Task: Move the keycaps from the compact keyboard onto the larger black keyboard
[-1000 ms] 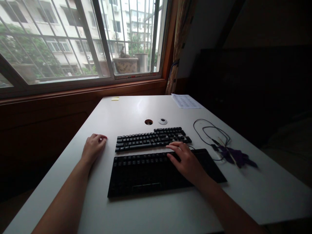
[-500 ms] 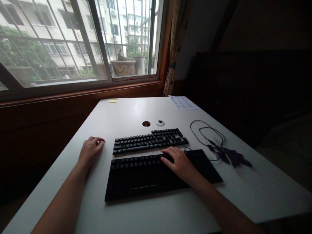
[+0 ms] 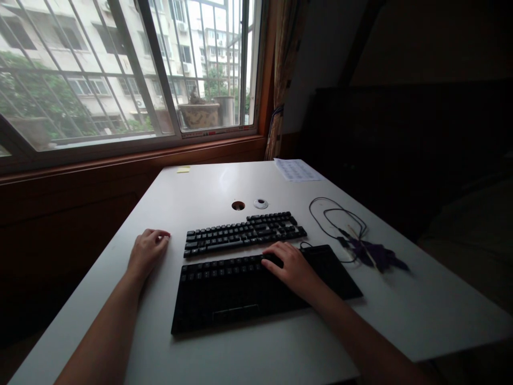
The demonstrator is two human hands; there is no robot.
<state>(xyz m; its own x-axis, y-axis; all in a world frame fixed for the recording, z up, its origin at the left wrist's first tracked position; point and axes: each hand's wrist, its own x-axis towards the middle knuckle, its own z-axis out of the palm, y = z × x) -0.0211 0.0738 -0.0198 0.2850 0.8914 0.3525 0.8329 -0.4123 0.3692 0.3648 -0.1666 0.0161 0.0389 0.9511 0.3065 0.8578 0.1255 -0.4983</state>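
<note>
A black keyboard (image 3: 224, 294) lies on the white table, with keycaps fitted along its top rows and a dark, keyless area below. My right hand (image 3: 290, 267) rests over its upper middle. The thumb and fingers close at the end of the rows of fitted keys, seemingly on a keycap, though the dark gap hides most of it. Behind the keyboard, loose black keycaps (image 3: 224, 239) lie in rows laid out like a keyboard, with a few gaps at the right. My left hand (image 3: 148, 251) rests on the table left of these rows, fingers loosely bent and nothing visible in them.
To the right lie a looped black cable (image 3: 320, 214) and a dark purple cloth-like item (image 3: 374, 256) with a thin stick across it. Farther back are a cable hole (image 3: 238, 206), its round white cover (image 3: 261, 203), printed paper (image 3: 296, 170) and a yellow note (image 3: 183, 169).
The view has shifted slightly, so things on the table sit a little more to the left. Both hands keep nearly the same place and pose.
</note>
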